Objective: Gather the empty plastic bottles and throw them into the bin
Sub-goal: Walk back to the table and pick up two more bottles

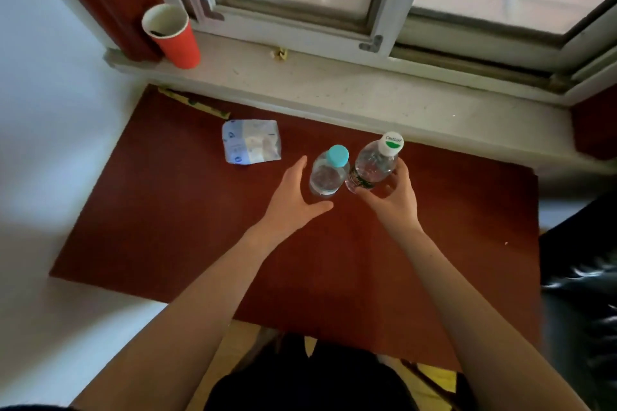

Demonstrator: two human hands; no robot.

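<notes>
Two clear plastic bottles stand close together on the dark red table point(167, 210), near the window sill. The bottle with the teal cap point(329, 173) is on the left; the bottle with the white cap point(375, 162) and a green label is on the right, tilted slightly. My right hand point(392, 197) is wrapped around the lower part of the white-capped bottle. My left hand point(295, 197) is open, fingers and thumb spread just left of and beneath the teal-capped bottle, close to it but not gripping it. No bin is in view.
A blue-and-white plastic packet point(251, 141) lies on the table left of the bottles. A red paper cup point(173, 37) stands on the stone window sill point(334, 90) at the back left. A dark bag or chair point(581, 294) is at the right edge.
</notes>
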